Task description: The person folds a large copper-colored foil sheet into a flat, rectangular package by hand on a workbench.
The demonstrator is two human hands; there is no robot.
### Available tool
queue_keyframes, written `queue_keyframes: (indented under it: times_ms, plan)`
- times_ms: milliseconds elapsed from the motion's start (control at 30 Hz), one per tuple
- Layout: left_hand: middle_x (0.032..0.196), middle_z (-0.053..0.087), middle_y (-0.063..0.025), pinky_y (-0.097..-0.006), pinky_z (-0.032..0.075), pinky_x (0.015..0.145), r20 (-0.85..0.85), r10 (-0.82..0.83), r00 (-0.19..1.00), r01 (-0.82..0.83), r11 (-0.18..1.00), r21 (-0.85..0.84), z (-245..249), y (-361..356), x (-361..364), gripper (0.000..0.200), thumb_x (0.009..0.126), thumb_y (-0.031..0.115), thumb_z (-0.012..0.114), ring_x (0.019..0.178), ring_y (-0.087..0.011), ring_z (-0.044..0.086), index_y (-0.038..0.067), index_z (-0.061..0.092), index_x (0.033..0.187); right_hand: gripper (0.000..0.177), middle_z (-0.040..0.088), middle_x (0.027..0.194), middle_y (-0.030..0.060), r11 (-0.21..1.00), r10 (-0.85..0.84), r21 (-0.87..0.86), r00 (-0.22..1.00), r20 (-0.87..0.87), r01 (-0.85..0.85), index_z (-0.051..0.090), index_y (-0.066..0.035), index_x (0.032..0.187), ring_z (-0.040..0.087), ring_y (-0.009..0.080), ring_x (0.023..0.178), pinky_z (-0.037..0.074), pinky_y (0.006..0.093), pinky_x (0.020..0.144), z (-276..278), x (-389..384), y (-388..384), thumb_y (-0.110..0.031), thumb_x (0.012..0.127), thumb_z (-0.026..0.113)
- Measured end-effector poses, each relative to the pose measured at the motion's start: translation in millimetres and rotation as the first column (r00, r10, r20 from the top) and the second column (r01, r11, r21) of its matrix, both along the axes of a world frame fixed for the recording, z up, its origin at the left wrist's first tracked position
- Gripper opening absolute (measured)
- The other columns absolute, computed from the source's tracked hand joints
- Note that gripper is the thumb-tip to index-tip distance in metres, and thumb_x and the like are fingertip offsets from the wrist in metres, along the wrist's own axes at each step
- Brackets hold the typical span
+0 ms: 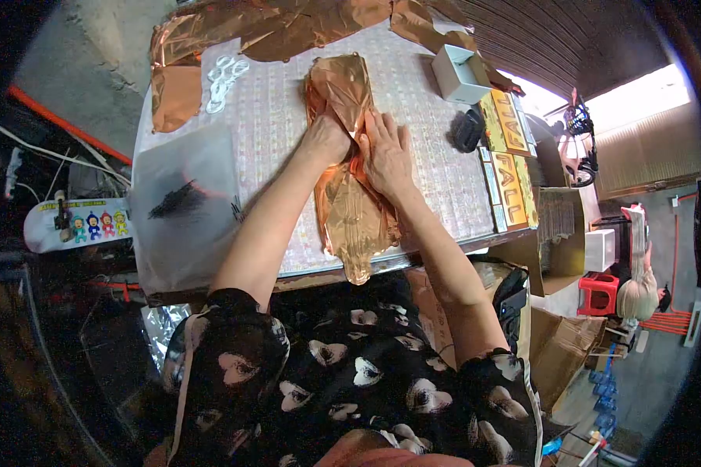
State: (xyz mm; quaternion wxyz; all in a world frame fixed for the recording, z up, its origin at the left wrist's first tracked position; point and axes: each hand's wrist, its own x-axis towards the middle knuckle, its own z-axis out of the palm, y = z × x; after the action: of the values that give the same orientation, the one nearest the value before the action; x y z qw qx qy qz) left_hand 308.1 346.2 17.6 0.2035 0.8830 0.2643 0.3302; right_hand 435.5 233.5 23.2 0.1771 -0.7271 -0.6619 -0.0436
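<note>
Patterned tabletop [276,86] beneath the grip
Gripped copper foil [356,214]; foil sheets [288,35] beyond; left, white loops [220,89] and translucent plastic [183,156]; right, open box [463,74], black object [468,130], "FALL" packs [510,187].

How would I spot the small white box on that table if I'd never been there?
Find the pale, patterned table, then follow its right side to the yellow "FALL" packages. The white box stands just beyond the black object; unlike those neighbours, it is pale, plain and open-topped.
</note>
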Motion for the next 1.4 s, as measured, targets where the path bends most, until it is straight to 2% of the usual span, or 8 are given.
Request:
queue_keyframes:
  times_ms: [200, 367, 433, 767, 833, 933, 1033, 1400]
  plan:
    - [0.155, 0.044, -0.0249, -0.0463, 0.04, 0.117, -0.136, 0.022, 0.99, -0.014, 0.998, 0.061, -2, 5, -3, 0.058, 0.095, 0.008, 0.055, 0.142, -0.0441, 0.043, 0.007, 0.043, 0.152, 0.056, 0.042, 0.163, 0.0105, 0.998, -0.053, -0.011, 0.994, 0.097, 0.054, 0.039, -0.006, 0.157, 0.034, 0.032, 0.153, 0.019, 0.0571, 0.125, -1, -7, -1, -0.034, 0.109, 0.039]
    - [0.148, 0.05, -0.0273, -0.0477, 0.038, 0.116, -0.023, -0.027, 0.999, 0.028, 0.998, 0.055, 6, 1, -7, 0.056, 0.095, 0.012, 0.055, 0.137, -0.0459, 0.046, 0.004, 0.045, 0.149, 0.056, 0.039, 0.165, 0.0094, 0.998, -0.057, 0.009, 0.995, 0.084, 0.056, 0.039, -0.008, 0.158, 0.032, 0.0312, 0.154, 0.017, 0.0573, 0.125, -1, -11, -1, -0.032, 0.108, 0.039]
    - [0.146, 0.052, -0.0274, -0.0482, 0.033, 0.119, -0.302, 0.058, 0.952, -0.015, 0.99, 0.143, 1, 11, -1, 0.053, 0.097, 0.02, 0.054, 0.137, -0.0446, 0.046, 0.003, 0.048, 0.147, 0.057, 0.038, 0.166, 0.0092, 0.998, -0.056, 0.035, 0.996, 0.073, 0.054, 0.039, -0.008, 0.158, 0.031, 0.0311, 0.154, 0.016, 0.0573, 0.125, -1, -11, -2, -0.032, 0.107, 0.039]
    - [0.136, 0.063, -0.0245, -0.0479, 0.045, 0.109, -0.003, 0.034, 0.999, -0.034, 0.978, -0.204, 44, 40, -19, 0.049, 0.111, 0.036, 0.036, 0.129, -0.0451, 0.056, -0.001, 0.053, 0.139, 0.06, 0.035, 0.167, 0.0078, 0.998, -0.061, -0.019, 0.992, 0.109, 0.064, 0.037, -0.007, 0.159, 0.03, 0.0307, 0.155, 0.014, 0.0606, 0.125, -2, -13, -1, -0.035, 0.106, 0.042]
    - [0.125, 0.068, -0.0189, -0.0471, 0.046, 0.105, 0.196, 0.483, 0.854, -0.459, 0.875, -0.154, 51, 59, -21, 0.037, 0.109, 0.029, 0.043, 0.121, -0.0424, 0.06, 0.003, 0.06, 0.13, 0.059, 0.035, 0.167, 0.0071, 0.996, -0.081, -0.035, 0.991, 0.105, 0.085, 0.038, -0.007, 0.159, 0.03, 0.0303, 0.155, 0.015, 0.0613, 0.124, -3, -14, 2, -0.036, 0.107, 0.039]
    - [0.111, 0.07, -0.0141, -0.0466, 0.047, 0.099, 0.418, 0.311, 0.854, -0.422, 0.883, 0.205, 109, 27, -17, 0.023, 0.102, 0.018, 0.055, 0.109, -0.0371, 0.063, 0.005, 0.066, 0.118, 0.059, 0.036, 0.167, 0.0075, 0.995, -0.095, -0.029, 0.989, 0.114, 0.099, 0.039, -0.008, 0.159, 0.031, 0.03, 0.154, 0.016, 0.0619, 0.124, -5, -14, 2, -0.036, 0.108, 0.038]
    - [0.105, 0.069, -0.0148, -0.043, 0.052, 0.088, 0.177, 0.031, 0.984, -0.116, 0.864, 0.491, 115, 5, 9, 0.015, 0.092, 0.013, 0.07, 0.1, -0.0331, 0.065, 0.005, 0.072, 0.104, 0.058, 0.038, 0.165, 0.0086, 0.996, -0.088, 0.001, 0.995, 0.054, 0.088, 0.038, -0.008, 0.159, 0.033, 0.0304, 0.153, 0.016, 0.0617, 0.124, 1, -15, 0, -0.035, 0.108, 0.038]
    - [0.101, 0.065, -0.0152, -0.047, 0.05, 0.088, 0.026, -0.002, 1.0, -0.003, 0.983, 0.183, 6, 70, 39, 0.033, 0.085, 0.035, 0.081, 0.101, -0.0379, 0.062, 0.007, 0.069, 0.096, 0.058, 0.036, 0.167, 0.0093, 0.998, -0.058, 0.014, 0.997, 0.042, 0.057, 0.036, -0.008, 0.16, 0.034, 0.032, 0.153, 0.016, 0.0612, 0.124, 1, -11, 3, -0.035, 0.109, 0.037]
